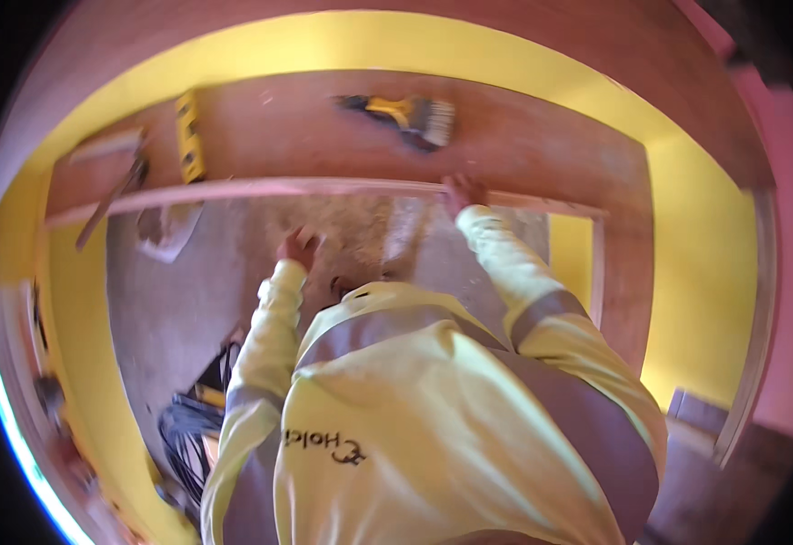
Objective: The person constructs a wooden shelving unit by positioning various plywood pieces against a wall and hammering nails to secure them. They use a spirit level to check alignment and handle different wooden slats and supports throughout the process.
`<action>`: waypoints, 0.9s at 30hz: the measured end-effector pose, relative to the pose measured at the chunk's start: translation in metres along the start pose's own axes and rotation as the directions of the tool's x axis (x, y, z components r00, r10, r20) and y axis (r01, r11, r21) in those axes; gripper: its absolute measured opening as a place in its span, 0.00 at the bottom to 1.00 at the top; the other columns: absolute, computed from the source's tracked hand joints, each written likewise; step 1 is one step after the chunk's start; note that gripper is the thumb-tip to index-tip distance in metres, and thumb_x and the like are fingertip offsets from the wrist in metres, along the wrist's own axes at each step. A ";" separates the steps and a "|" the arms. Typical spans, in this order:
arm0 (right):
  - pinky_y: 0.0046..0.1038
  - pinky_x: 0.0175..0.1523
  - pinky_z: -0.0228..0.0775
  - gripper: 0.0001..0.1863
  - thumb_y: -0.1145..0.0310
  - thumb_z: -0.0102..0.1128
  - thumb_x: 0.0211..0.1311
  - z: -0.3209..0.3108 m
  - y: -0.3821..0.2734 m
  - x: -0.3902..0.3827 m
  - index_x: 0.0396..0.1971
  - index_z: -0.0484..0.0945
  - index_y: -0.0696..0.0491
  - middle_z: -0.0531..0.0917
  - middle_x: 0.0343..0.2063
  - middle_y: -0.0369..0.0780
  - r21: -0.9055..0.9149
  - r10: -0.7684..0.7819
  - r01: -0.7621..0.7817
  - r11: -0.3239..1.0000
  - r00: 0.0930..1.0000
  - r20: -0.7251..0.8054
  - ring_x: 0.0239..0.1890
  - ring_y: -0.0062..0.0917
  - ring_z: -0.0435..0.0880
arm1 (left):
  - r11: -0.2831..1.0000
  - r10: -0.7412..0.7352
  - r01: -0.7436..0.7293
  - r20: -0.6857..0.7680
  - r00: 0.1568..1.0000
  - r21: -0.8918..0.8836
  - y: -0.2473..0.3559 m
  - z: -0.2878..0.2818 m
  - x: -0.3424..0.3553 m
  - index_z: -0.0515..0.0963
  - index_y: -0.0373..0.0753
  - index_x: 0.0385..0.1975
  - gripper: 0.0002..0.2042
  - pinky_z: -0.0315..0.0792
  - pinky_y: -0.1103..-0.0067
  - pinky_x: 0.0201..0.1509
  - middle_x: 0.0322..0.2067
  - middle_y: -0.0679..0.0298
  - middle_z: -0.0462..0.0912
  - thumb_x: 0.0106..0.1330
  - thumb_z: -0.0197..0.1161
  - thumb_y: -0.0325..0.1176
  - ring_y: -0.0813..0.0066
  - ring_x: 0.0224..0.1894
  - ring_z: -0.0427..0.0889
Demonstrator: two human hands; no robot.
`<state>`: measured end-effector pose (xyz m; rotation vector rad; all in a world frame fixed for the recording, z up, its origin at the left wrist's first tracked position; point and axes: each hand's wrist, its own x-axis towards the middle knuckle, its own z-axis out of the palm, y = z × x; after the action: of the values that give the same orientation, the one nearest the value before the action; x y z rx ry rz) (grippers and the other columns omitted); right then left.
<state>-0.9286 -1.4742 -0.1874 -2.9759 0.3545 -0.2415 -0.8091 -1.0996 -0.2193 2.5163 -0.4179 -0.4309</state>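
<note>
Though slim, front edge (324, 187) at R hand (464, 193) pale pink; shelf (278, 136) reddish-brn.

Bench (278, 127): power tool (403, 116) is lying mid-length, level (190, 138) sitting left of it, hand tool (116, 197) overhanging front edge near left corner.

Shirt (451, 427) is lt yel w/ long slvs (503, 252), wide gry bands (374, 329) & sm blk logo (352, 451).
</note>
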 end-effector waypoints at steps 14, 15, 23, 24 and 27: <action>0.47 0.48 0.64 0.19 0.54 0.58 0.54 -0.021 -0.016 0.005 0.41 0.72 0.50 0.76 0.40 0.47 -0.158 0.029 0.001 0.987 0.981 0.191 0.47 0.45 0.72 | 0.927 -0.187 0.161 -0.043 0.982 -0.338 0.004 -0.009 0.007 0.76 0.41 0.50 0.25 0.74 0.68 0.43 0.32 0.51 0.82 0.53 0.67 0.46 0.53 0.38 0.81; 0.46 0.48 0.64 0.19 0.54 0.58 0.55 -0.027 -0.023 0.004 0.41 0.72 0.51 0.76 0.40 0.47 -0.196 0.074 -0.034 0.980 0.976 0.203 0.48 0.44 0.72 | 0.929 -0.215 0.191 -0.043 0.976 -0.318 0.005 -0.014 0.001 0.75 0.41 0.49 0.25 0.74 0.67 0.44 0.33 0.51 0.82 0.53 0.67 0.45 0.53 0.38 0.81; 0.40 0.40 0.69 0.26 0.43 0.47 0.60 0.024 -0.033 -0.032 0.31 0.74 0.55 0.79 0.29 0.44 0.857 0.680 -0.508 0.090 0.660 0.320 0.34 0.37 0.77 | 0.835 -0.362 0.265 -0.119 0.924 -0.483 -0.052 -0.029 -0.062 0.77 0.42 0.46 0.18 0.74 0.71 0.46 0.36 0.54 0.83 0.55 0.64 0.40 0.59 0.40 0.82; 0.40 0.39 0.69 0.27 0.42 0.46 0.60 0.034 -0.037 -0.040 0.30 0.73 0.55 0.79 0.28 0.44 0.810 0.630 -0.541 -0.226 0.553 0.545 0.33 0.37 0.77 | 0.832 -0.380 0.276 -0.133 0.915 -0.481 -0.062 -0.027 -0.070 0.77 0.42 0.46 0.18 0.74 0.71 0.46 0.36 0.54 0.83 0.55 0.64 0.40 0.59 0.40 0.82; 0.41 0.35 0.71 0.29 0.40 0.43 0.60 0.063 -0.038 -0.041 0.27 0.72 0.55 0.78 0.27 0.44 0.356 0.261 -0.345 -0.869 0.291 0.920 0.29 0.36 0.76 | 0.758 -0.456 0.363 -0.042 0.889 -0.542 -0.072 -0.041 -0.085 0.77 0.44 0.47 0.20 0.74 0.74 0.47 0.37 0.58 0.84 0.53 0.66 0.39 0.67 0.41 0.83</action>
<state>-0.9481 -1.4203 -0.2489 -0.2817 1.1802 -0.0914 -0.8556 -0.9909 -0.2086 2.0613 0.3095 -0.4162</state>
